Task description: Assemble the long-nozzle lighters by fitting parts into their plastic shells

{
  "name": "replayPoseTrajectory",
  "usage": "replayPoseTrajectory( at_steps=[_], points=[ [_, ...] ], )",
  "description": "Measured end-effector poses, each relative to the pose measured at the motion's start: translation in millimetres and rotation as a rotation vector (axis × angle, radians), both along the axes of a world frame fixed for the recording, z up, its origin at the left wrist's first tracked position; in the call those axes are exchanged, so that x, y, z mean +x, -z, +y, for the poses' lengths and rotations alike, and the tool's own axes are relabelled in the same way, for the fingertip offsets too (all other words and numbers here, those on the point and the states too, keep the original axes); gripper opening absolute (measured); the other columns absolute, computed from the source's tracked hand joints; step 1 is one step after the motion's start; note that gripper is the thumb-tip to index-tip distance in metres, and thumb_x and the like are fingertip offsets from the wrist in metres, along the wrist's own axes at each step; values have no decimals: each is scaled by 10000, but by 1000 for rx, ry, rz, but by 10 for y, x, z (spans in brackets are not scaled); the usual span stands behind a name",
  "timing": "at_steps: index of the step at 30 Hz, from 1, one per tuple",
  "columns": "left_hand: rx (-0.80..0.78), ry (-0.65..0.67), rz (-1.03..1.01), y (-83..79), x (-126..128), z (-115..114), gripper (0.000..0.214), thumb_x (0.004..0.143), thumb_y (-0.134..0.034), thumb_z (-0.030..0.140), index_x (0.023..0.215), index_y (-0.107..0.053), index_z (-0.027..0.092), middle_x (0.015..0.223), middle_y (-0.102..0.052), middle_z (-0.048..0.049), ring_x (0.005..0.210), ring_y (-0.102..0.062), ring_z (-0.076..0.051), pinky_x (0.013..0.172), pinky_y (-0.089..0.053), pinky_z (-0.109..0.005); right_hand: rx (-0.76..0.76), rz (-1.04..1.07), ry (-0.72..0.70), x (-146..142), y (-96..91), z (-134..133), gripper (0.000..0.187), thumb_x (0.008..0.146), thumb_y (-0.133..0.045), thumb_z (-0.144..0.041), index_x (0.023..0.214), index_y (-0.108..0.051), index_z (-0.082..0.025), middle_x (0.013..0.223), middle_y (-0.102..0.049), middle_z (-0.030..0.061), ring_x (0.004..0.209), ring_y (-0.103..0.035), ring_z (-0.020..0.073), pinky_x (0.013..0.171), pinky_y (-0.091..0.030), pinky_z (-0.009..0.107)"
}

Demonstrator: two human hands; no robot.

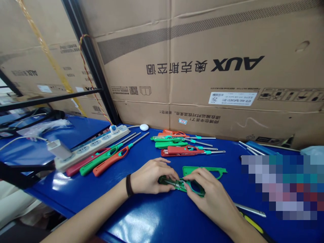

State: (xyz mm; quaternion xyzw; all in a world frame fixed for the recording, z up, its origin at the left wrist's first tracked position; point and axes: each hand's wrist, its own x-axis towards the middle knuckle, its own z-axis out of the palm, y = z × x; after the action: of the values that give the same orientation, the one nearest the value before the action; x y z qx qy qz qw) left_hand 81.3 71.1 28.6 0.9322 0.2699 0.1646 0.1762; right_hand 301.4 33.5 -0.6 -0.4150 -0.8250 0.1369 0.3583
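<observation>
My left hand point(152, 177) and my right hand point(207, 192) both grip an opened green utility lighter body point(197, 189) on the blue table, with thin metal parts showing inside it. A separate green lighter shell half point(215, 170) lies against the fingers of my right hand. Beyond my left hand, a red lighter point(86, 161), a green lighter point(98, 159) and an orange lighter point(111, 162) lie side by side. A mixed pile of red, green and orange lighters point(182, 145) lies straight ahead.
A white power strip point(88, 148) lies at the left, near a white cable and a black metal frame point(88, 57). Large cardboard boxes point(202, 67) stand behind the blue table point(157, 219). A metal blade or rod point(249, 209) and a yellow-and-black handle point(253, 224) lie at lower right. A pixelated patch hides the right side.
</observation>
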Motion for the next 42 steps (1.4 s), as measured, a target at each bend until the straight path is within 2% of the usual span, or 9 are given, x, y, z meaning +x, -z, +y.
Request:
replayPoseTrajectory(
  at_steps=[6, 11, 15, 20, 27, 31, 37, 42],
  points=[
    [44, 40, -17, 11, -5, -1, 229, 822, -662, 217, 1050, -641, 231, 943, -731, 20, 901, -683, -163, 1045, -362, -335, 13, 19, -1, -37, 78, 3, 145, 838, -542, -108, 847, -617, -232, 819, -615, 12, 789, -596, 192, 735, -476, 336],
    [44, 68, -30, 14, 5, -1, 207, 836, -644, 218, 1042, -650, 227, 981, -732, 21, 892, -690, -161, 1042, -384, -334, 32, 49, 62, -71, 132, 6, 133, 842, -530, -120, 793, -596, -224, 792, -612, 20, 777, -595, 194, 695, -475, 319],
    [55, 75, -32, 15, 15, -8, 192, 844, -634, 236, 1035, -655, 229, 970, -735, 18, 885, -693, -165, 1038, -394, -340, 92, 17, 76, -83, 152, 6, 137, 835, -515, -121, 755, -556, -223, 743, -589, 11, 727, -585, 183, 642, -468, 292],
    [95, 78, -33, 19, 29, -21, 164, 844, -626, 238, 992, -685, 205, 872, -736, -1, 829, -700, -160, 1025, -405, -334, 138, -47, 43, -103, 113, -25, 161, 815, -486, -75, 759, -534, -219, 746, -565, 12, 712, -558, 183, 646, -462, 302],
    [72, 44, -47, 26, 35, -40, 150, 841, -616, 249, 973, -667, 202, 909, -742, 6, 859, -702, -163, 1029, -415, -318, 110, -127, -28, -77, 11, -51, 174, 765, -516, -27, 764, -557, -196, 783, -551, 25, 757, -547, 195, 672, -484, 325],
    [80, 44, -46, 34, 35, -42, 154, 842, -606, 250, 978, -668, 212, 910, -744, 7, 861, -703, -168, 1030, -416, -328, 132, -167, -38, -40, -16, -52, 152, 781, -538, -54, 771, -601, -193, 802, -568, 35, 772, -548, 200, 684, -489, 336],
    [75, 58, -51, 42, 36, -36, 160, 841, -614, 239, 985, -674, 203, 914, -743, -2, 879, -701, -169, 1030, -414, -320, 149, -120, -49, -11, -11, -47, 174, 796, -556, -75, 783, -671, -204, 772, -581, 33, 757, -562, 192, 676, -491, 320],
    [57, 51, -61, 33, 40, -38, 140, 848, -611, 248, 960, -672, 191, 882, -738, -19, 840, -692, -172, 989, -443, -327, 105, -57, -46, -6, -3, -28, 183, 792, -575, -75, 815, -691, -215, 770, -593, 27, 752, -570, 186, 686, -499, 316]
  ],
)
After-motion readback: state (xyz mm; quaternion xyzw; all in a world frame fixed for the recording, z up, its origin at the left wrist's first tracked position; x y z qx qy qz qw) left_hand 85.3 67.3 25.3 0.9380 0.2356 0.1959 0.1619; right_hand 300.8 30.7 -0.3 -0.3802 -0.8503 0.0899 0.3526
